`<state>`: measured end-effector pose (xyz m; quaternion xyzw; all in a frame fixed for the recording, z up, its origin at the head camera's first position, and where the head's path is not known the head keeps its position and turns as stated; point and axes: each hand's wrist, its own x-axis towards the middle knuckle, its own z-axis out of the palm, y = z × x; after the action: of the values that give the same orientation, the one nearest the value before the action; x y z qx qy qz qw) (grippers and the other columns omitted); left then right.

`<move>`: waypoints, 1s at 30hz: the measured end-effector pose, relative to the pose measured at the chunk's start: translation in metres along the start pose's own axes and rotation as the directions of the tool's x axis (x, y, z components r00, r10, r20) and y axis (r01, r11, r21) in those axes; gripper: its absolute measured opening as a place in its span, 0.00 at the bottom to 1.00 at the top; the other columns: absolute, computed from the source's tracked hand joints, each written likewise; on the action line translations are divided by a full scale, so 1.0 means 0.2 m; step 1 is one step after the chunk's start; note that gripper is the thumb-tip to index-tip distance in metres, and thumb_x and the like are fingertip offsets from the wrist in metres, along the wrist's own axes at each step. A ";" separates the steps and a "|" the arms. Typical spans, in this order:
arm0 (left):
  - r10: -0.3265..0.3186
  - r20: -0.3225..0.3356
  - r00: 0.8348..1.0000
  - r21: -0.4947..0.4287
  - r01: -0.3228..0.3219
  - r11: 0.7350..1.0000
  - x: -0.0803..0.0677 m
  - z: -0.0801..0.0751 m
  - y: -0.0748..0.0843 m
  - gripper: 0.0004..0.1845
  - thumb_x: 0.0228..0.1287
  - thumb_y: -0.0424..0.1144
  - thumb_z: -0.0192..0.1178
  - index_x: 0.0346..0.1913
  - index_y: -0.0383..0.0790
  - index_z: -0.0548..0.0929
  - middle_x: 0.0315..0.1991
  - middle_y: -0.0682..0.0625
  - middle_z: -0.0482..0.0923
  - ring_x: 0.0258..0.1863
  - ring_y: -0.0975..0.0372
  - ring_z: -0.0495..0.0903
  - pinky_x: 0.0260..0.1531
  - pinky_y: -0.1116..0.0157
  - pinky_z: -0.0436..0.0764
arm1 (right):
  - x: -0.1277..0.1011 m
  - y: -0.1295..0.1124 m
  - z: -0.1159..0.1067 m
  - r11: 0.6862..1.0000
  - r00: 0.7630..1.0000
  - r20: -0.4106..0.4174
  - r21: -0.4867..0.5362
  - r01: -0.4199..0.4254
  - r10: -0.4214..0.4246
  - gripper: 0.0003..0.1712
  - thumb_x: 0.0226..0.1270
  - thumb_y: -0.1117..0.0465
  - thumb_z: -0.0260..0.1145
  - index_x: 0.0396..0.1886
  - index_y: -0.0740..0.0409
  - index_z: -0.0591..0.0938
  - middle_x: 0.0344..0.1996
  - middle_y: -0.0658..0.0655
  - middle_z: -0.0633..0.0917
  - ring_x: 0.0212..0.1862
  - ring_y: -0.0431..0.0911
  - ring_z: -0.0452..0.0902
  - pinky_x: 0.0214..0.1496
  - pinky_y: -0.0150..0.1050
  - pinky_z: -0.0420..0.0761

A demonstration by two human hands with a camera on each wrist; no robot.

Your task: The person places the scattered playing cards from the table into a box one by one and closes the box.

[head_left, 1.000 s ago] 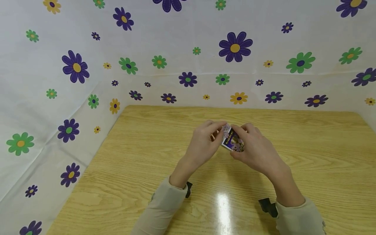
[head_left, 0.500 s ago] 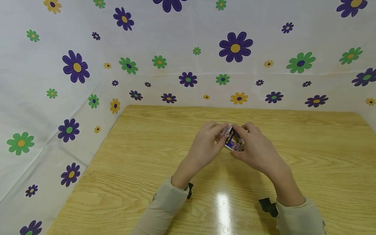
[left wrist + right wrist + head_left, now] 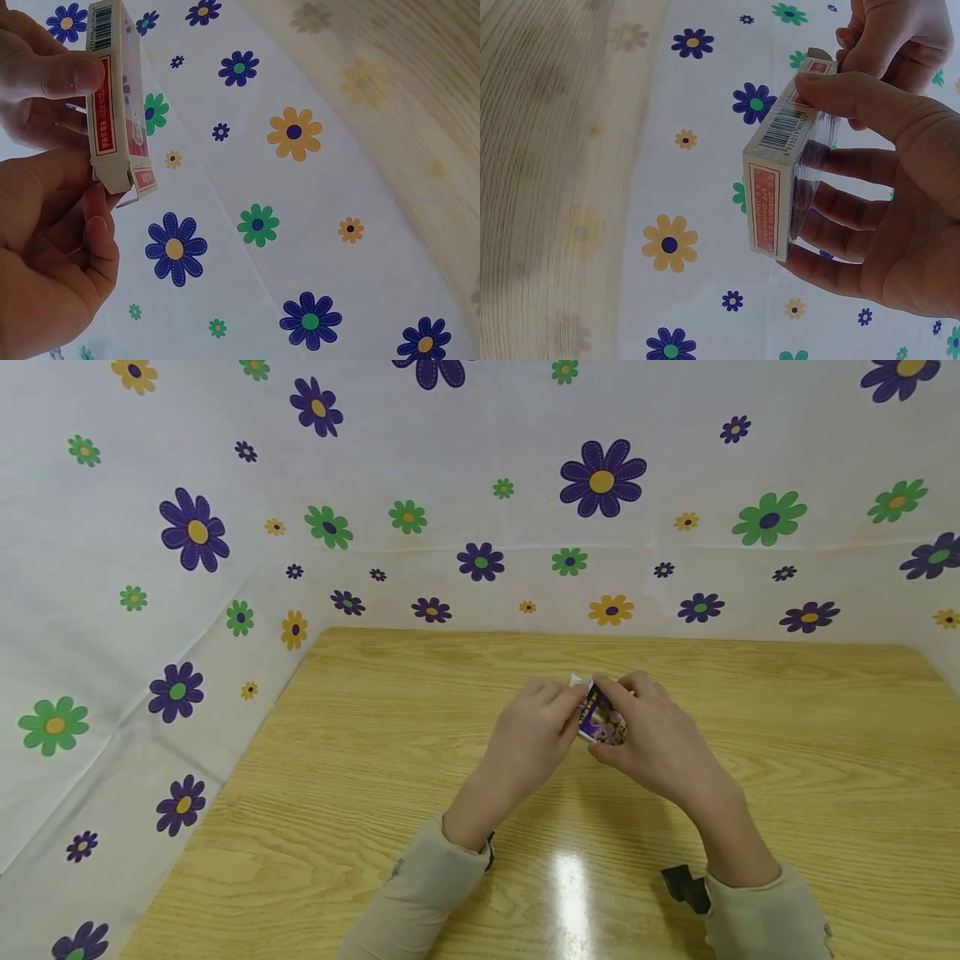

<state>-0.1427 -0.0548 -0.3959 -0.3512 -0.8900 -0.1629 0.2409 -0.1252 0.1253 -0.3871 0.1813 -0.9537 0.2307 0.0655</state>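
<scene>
A small flat playing-card box (image 3: 602, 718) is held above the table between both hands. Its face is purple and black with yellow lettering. My right hand (image 3: 663, 739) grips its right side, thumb on the near edge and fingers on the far edge. At the other end, my left hand (image 3: 528, 727) pinches the box with curled fingers and thumb, and a white tip sticks up past them. In the left wrist view, flaps at the end of the box (image 3: 109, 127) stand folded out beside the left fingertips. The right wrist view shows a barcode (image 3: 784, 129) on the narrow side.
The wooden table (image 3: 337, 793) stretches under both arms. A white flower-printed cloth (image 3: 450, 468) hangs along the back and the left side. Dark straps (image 3: 686, 889) show at the sleeve cuffs.
My left hand has moved slightly right, its thumb now over the box's end. The white and pink part there is now mostly covered. My right hand has stayed put.
</scene>
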 end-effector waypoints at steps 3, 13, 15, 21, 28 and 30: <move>0.065 -0.018 0.998 0.116 -0.063 0.991 0.00 0.01 0.01 0.14 0.64 0.33 0.66 0.52 0.36 0.85 0.42 0.47 0.88 0.39 0.59 0.83 0.42 0.70 0.83 | 0.00 0.00 -0.01 1.000 1.000 0.001 -0.001 -0.003 0.003 0.45 0.55 0.58 0.77 0.72 0.62 0.68 0.55 0.68 0.74 0.51 0.59 0.74 0.46 0.56 0.82; 0.163 -0.023 0.986 0.340 -0.145 0.929 0.00 0.03 0.05 0.13 0.61 0.34 0.69 0.49 0.39 0.85 0.44 0.50 0.88 0.37 0.61 0.84 0.39 0.69 0.83 | 0.00 -0.01 -0.01 1.000 1.000 -0.009 -0.009 0.007 -0.007 0.44 0.55 0.59 0.77 0.71 0.63 0.69 0.54 0.67 0.74 0.50 0.59 0.74 0.47 0.56 0.81; 0.174 -0.007 0.985 0.369 -0.159 0.916 0.00 0.03 0.06 0.13 0.62 0.34 0.69 0.49 0.39 0.84 0.45 0.50 0.87 0.40 0.61 0.84 0.38 0.68 0.83 | 0.00 -0.01 -0.01 1.000 1.000 -0.018 -0.015 0.012 -0.012 0.43 0.55 0.60 0.76 0.70 0.64 0.70 0.53 0.67 0.75 0.50 0.59 0.74 0.46 0.56 0.81; 0.154 0.035 0.988 0.375 -0.156 0.914 0.00 0.02 0.08 0.15 0.65 0.36 0.66 0.54 0.40 0.83 0.50 0.47 0.85 0.43 0.58 0.82 0.39 0.67 0.82 | 0.01 0.00 -0.02 1.000 0.998 -0.055 -0.016 0.019 -0.020 0.42 0.56 0.60 0.76 0.70 0.66 0.70 0.53 0.68 0.75 0.49 0.59 0.75 0.46 0.56 0.81; 0.120 -0.004 0.993 0.307 -0.113 0.945 -0.01 -0.01 0.07 0.20 0.62 0.36 0.69 0.57 0.39 0.81 0.53 0.47 0.83 0.39 0.58 0.78 0.39 0.67 0.79 | 0.00 0.00 -0.01 0.999 0.995 -0.097 0.030 0.012 -0.009 0.44 0.56 0.57 0.76 0.70 0.66 0.69 0.55 0.69 0.74 0.49 0.59 0.75 0.44 0.57 0.83; 0.123 -0.029 0.992 0.279 -0.110 0.954 -0.01 -0.02 0.07 0.20 0.62 0.36 0.68 0.57 0.38 0.81 0.53 0.45 0.83 0.39 0.57 0.78 0.38 0.67 0.79 | 0.00 0.00 -0.01 0.999 0.994 -0.112 0.047 0.008 -0.003 0.43 0.56 0.57 0.77 0.69 0.66 0.69 0.54 0.68 0.74 0.48 0.59 0.76 0.43 0.57 0.83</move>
<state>-0.1314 -0.0478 -0.3924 -0.3619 -0.8760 -0.0304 0.3174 -0.1251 0.1256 -0.3859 0.1721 -0.9424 0.2627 0.1150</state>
